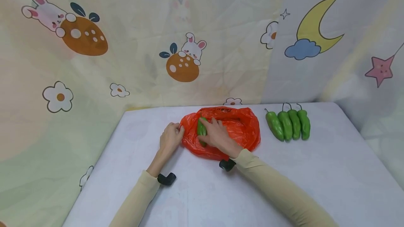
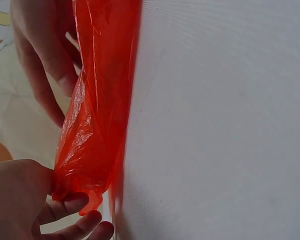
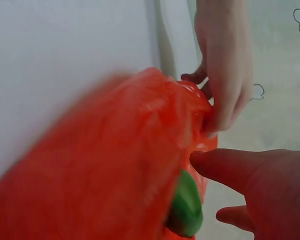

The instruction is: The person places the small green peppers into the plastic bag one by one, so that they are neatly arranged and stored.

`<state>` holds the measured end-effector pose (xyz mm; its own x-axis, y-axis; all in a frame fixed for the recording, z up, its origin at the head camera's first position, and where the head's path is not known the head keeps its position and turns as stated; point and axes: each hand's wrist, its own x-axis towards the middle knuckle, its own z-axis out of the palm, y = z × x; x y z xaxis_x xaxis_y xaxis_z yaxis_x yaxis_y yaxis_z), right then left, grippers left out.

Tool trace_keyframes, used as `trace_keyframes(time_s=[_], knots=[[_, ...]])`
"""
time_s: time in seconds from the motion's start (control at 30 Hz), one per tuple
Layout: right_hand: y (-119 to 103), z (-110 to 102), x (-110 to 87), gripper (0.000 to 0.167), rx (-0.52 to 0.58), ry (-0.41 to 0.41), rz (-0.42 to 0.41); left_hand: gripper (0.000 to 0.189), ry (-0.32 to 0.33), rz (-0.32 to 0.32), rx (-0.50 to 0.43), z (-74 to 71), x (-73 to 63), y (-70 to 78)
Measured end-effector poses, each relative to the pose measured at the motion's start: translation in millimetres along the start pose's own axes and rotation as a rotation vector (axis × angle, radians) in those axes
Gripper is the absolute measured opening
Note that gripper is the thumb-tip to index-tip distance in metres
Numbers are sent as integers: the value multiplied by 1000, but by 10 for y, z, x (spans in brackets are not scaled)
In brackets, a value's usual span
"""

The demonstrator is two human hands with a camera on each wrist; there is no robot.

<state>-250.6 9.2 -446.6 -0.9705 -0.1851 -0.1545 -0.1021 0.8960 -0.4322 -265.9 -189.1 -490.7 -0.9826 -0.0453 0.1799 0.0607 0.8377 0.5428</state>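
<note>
A red plastic bag [image 1: 235, 132] lies spread on the table with its mouth facing up. My left hand [image 1: 172, 136] pinches the bag's left edge between thumb and fingers, as the left wrist view also shows. Inside the bag, at its left side, lies a green pepper [image 1: 202, 129]. Over that pepper is my right hand [image 1: 217, 134], its thumb and index finger extended and spread apart. In the right wrist view, the pepper's rounded end [image 3: 187, 205] shows beside the fingers, while the bag's side hides the rest.
Several green peppers [image 1: 285, 123] lie side by side to the right of the bag, stems toward the back. The white table [image 1: 331, 171] ends at a printed cloth backdrop [image 1: 142, 62]. A black wrist strap piece [image 1: 166, 179] sits by the left sleeve.
</note>
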Motion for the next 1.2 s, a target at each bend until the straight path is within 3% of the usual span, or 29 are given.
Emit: trace_keyframes(time_s=[0.63,1.2], knots=[[326,-697,-242,89,-31,-30,-82,31,2,-4,-8,-5,12,-13],[904,-1209,-528,81,-129,-13,-165,31,10,10,1,7,1,-24]])
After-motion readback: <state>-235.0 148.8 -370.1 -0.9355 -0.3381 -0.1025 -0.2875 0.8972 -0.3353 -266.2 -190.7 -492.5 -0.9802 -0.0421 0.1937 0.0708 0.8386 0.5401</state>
